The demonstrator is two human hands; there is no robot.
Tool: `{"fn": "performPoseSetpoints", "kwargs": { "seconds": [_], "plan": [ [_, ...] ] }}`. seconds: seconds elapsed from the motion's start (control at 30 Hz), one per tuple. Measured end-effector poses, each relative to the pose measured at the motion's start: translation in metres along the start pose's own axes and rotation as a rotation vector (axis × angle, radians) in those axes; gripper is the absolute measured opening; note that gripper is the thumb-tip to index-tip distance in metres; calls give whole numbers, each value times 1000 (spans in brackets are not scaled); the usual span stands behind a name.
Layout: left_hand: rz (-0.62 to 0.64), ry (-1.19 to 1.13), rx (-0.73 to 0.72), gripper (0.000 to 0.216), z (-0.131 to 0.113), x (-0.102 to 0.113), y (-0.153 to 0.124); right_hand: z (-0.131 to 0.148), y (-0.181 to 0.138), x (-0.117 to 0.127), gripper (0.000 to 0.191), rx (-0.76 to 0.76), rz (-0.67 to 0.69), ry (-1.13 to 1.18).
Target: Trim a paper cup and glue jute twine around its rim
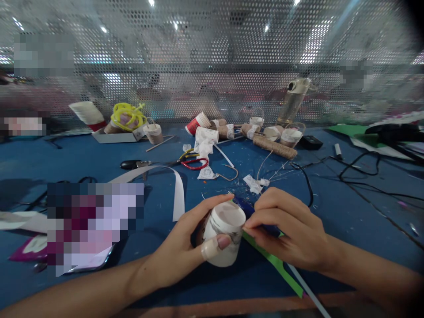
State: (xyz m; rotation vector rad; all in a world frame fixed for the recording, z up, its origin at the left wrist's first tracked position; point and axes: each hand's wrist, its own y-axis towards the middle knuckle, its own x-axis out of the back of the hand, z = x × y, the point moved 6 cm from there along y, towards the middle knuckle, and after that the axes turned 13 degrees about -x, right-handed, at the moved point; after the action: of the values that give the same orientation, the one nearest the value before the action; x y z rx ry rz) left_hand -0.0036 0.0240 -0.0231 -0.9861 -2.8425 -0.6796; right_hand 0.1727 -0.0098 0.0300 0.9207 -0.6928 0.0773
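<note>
My left hand [188,238] is wrapped round a white paper cup [223,247] with grey markings, its thumb pressed on the near side. A clear wrap covers part of that thumb. The cup's shallow recessed end faces up. My right hand [291,225] is closed, thumb and forefinger pinched against the cup's right rim; whether anything thin is between them I cannot make out. Behind those fingers shows a glossy dark-blue object [244,204], mostly hidden. A green strip [278,265] and a narrow white strip [309,287] run from under my right hand toward the table edge.
Scissors [195,163], crumpled paper [205,148] and a twine roll [274,146] lie beyond my hands. Farther back are stacked cups [88,115], twine-wrapped cups [291,136] and a bottle [293,101] before a perforated metal screen [212,57]. Black cables [361,176] cross the right; a white strip [179,194] curls left.
</note>
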Motion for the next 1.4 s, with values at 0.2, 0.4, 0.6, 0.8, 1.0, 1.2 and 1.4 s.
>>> {"fn": "performPoseSetpoints", "kwargs": {
  "seconds": [0.2, 0.4, 0.6, 0.8, 1.0, 1.2, 1.4],
  "plan": [
    [-14, 16, 2, 50, 1, 2, -2, -3, -2, -4, 4, 8, 6, -69],
    [-23, 14, -20, 49, -1, 2, -2, -1, 1, -5, 6, 2, 26, -102],
    [-35, 12, 4, 49, -1, 2, -2, -1, 2, -7, 5, 12, 46, -114],
    [-19, 75, -24, 50, -2, 2, -2, 1, 3, -7, 6, 18, 36, -156],
    [-32, 73, -38, 52, -4, 2, -1, 1, 1, -8, 8, 4, 41, -187],
    [-52, 7, -23, 51, -2, 1, -3, 2, -1, -10, 7, 2, 25, -245],
    [-76, -65, -3, 48, 1, 0, -2, 3, -1, -10, 7, 11, 21, -255]
  ]
}}
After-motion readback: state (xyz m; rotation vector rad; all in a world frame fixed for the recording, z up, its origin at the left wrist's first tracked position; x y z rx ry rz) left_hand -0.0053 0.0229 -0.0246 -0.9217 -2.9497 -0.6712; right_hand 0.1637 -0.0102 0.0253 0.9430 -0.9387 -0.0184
